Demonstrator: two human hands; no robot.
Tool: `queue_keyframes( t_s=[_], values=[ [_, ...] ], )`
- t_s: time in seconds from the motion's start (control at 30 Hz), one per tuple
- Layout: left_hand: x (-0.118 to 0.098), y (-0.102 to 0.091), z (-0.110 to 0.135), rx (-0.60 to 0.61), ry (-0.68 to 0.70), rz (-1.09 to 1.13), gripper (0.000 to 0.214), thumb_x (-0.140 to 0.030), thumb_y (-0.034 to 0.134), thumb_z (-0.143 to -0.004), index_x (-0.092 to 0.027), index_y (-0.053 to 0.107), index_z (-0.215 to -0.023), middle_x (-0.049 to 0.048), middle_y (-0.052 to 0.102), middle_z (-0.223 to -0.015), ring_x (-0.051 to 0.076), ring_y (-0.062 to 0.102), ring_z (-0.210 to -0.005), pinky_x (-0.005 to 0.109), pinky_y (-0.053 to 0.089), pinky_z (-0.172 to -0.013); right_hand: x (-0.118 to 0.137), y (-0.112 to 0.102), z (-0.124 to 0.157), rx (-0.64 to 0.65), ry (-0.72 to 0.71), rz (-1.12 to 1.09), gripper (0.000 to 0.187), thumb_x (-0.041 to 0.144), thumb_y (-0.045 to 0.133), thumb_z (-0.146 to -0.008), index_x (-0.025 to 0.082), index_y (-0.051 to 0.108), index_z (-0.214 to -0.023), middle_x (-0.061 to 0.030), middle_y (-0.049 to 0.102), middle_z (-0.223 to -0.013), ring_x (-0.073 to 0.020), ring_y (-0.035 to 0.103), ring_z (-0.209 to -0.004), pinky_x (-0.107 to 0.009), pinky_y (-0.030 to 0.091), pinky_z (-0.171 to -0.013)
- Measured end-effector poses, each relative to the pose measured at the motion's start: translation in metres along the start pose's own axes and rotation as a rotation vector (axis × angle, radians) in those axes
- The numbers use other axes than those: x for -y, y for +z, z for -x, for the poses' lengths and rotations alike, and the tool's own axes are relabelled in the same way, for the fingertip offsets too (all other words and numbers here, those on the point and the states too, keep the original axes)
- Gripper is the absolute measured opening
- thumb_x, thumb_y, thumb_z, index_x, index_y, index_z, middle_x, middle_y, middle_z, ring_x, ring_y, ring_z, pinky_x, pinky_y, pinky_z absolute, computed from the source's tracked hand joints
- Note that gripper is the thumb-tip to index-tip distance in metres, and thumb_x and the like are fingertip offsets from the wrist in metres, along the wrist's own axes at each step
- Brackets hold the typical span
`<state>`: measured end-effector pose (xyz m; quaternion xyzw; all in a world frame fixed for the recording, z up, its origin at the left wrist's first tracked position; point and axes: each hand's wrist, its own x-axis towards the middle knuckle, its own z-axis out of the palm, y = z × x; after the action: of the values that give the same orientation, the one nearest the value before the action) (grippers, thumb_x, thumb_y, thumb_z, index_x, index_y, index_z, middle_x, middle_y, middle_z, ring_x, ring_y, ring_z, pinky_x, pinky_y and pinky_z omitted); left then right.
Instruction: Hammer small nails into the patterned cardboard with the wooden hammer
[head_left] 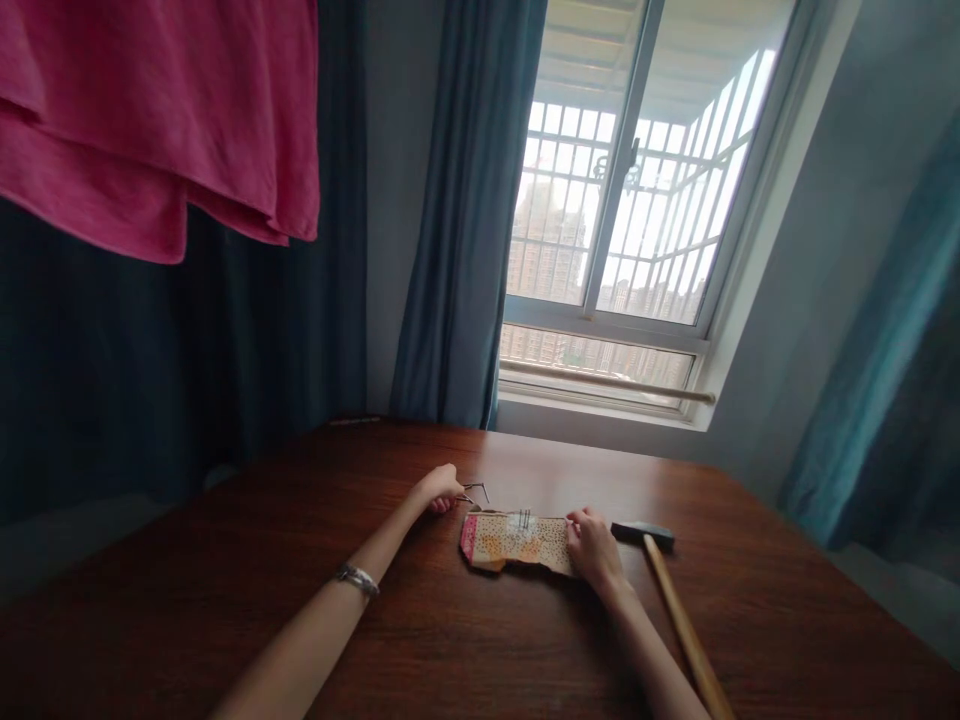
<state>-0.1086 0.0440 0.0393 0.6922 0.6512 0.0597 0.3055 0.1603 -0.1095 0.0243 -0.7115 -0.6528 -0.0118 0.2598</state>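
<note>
A flat, ragged-edged piece that looks like cardboard [517,545], speckled with dark holes or dots and pink at its left end, lies on the table. Several thin nails [523,519] stand upright near its far edge. My right hand [592,545] grips the right end of this piece, fingers over its edge. Beyond the left end, my left hand [441,488] is closed on thin metal rods [477,487] that stick out to the right in a bent shape; their exact kind is too small to tell. A bracelet circles my left wrist.
A hammer [686,630] with a dark head and wooden handle lies right of my right hand on the brown wooden table [225,620]. Blue curtains [457,230] and a barred window [600,230] stand behind. Pink cloth [165,110] hangs at upper left.
</note>
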Motion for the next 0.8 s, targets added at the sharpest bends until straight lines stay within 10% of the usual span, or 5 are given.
queue_keyframes(
  t_s=[0.8],
  values=[
    [-0.004,-0.016,0.023,-0.007,0.015,0.055,0.018,-0.013,0.06,-0.051,-0.011,0.047,-0.039,0.0039,0.049,-0.034,0.014,0.052,-0.04,0.021,0.041,-0.039,0.011,-0.007,0.004,0.008,0.046,-0.029,0.025,0.023,0.041,-0.081,0.019,0.064,-0.089,-0.0073,0.061,-0.092,-0.016,0.058,-0.084,-0.022,0.04,-0.066]
  ],
)
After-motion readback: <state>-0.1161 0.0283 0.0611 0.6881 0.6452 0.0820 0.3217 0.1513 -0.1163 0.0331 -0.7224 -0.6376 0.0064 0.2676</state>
